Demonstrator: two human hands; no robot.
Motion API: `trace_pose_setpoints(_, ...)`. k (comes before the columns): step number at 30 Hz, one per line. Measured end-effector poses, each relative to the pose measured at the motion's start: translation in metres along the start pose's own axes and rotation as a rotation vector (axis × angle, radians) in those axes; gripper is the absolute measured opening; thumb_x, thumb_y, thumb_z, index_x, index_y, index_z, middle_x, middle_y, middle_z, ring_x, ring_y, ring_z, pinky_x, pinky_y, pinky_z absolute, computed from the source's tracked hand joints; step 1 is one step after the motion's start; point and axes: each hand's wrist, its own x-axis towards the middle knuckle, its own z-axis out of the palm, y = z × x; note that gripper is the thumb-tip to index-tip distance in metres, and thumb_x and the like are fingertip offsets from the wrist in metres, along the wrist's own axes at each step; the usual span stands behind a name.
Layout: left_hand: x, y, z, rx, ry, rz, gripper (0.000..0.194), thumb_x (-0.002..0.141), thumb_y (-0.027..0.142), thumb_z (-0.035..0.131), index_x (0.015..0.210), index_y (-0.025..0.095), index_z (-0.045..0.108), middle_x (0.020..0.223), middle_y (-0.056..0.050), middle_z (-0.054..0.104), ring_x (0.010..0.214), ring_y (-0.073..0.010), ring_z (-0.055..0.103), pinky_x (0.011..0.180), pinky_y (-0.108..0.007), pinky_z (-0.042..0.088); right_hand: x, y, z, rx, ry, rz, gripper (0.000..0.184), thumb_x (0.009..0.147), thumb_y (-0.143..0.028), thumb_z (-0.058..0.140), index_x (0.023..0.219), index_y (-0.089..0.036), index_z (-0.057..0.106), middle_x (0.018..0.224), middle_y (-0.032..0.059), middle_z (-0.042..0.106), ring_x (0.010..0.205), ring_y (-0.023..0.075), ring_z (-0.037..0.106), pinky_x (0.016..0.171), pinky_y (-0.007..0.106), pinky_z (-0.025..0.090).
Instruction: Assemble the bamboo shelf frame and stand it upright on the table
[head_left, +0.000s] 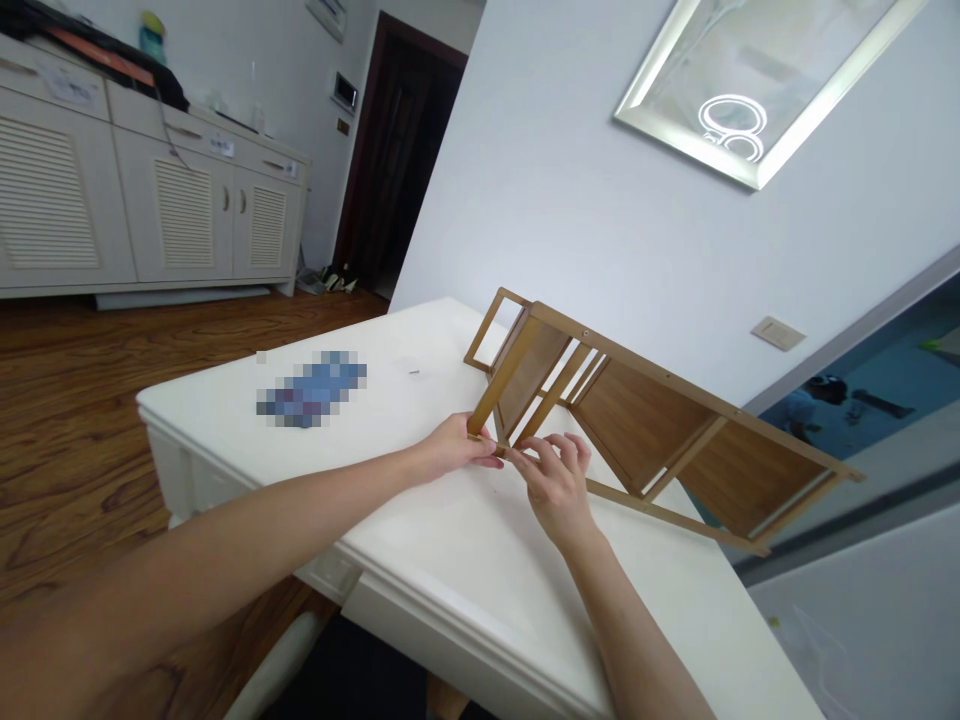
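A brown wooden shelf rack (630, 410) with slatted sides and several panels lies on its side on the white table (465, 570). My left hand (450, 450) grips the near left corner of its frame, thumb and fingers around the wood. My right hand (555, 485) is at the same corner, thumb and index finger pinched against the lower rail. Whatever sits between those fingertips is too small to make out. On the tabletop beyond my left hand lies a small metal screw (414, 372).
A blurred-out blue item (311, 390) lies on the table's left part. The wall (570, 220) rises just behind the rack, with a light switch (778, 333) and a framed picture (750, 90). White cabinets (172, 200) and a dark doorway (397, 150) stand farther back.
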Motion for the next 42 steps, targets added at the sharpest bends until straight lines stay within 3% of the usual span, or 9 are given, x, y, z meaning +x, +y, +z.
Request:
trace_pose_setpoints(8,0.001,-0.001,-0.002,-0.037,-0.022,0.012,0.040,0.060,0.024,0.088,0.073,0.013,0.052,0.067,-0.001,0.065,0.079,-0.0220,0.072,0.090,-0.049,0.056,-0.009,-0.001,0.001,0.121,0.031,0.050,0.050,0.087,-0.006,0.057,0.126,-0.038,0.059,0.099,0.0025,0.068,0.095,0.0208,0.047,0.091,0.042,0.036)
trace_pose_setpoints(28,0.001,-0.001,-0.001,0.029,0.038,-0.005,0.040,0.062,0.026,0.087,0.072,0.013,0.051,0.068,-0.001,0.064,0.075,-0.0211,0.073,0.089,-0.044,0.058,-0.024,-0.010,0.007,0.176,0.006,0.138,0.043,0.085,-0.004,0.055,0.119,-0.028,0.063,0.089,0.0049,0.065,0.081,0.0193,0.046,0.075,0.036,0.036)
trace_pose_setpoints(34,0.000,0.000,-0.002,0.034,0.010,0.003,0.036,0.064,0.025,0.086,0.073,0.013,0.053,0.071,-0.005,0.068,0.075,-0.0226,0.073,0.089,-0.044,0.057,-0.024,-0.010,0.009,0.180,-0.004,0.156,0.050,0.085,-0.002,0.052,0.125,-0.030,0.061,0.092,0.0053,0.065,0.084,0.0194,0.047,0.074,0.035,0.038)
trace_pose_setpoints(42,0.000,0.000,-0.002,0.053,0.033,-0.018,0.039,0.063,0.028,0.087,0.072,0.014,0.052,0.070,-0.003,0.067,0.075,-0.0227,0.073,0.088,-0.044,0.057,-0.024,-0.007,0.010,0.195,-0.015,0.135,0.041,0.084,-0.001,0.052,0.113,-0.026,0.065,0.093,0.0060,0.064,0.083,0.0194,0.046,0.074,0.035,0.036)
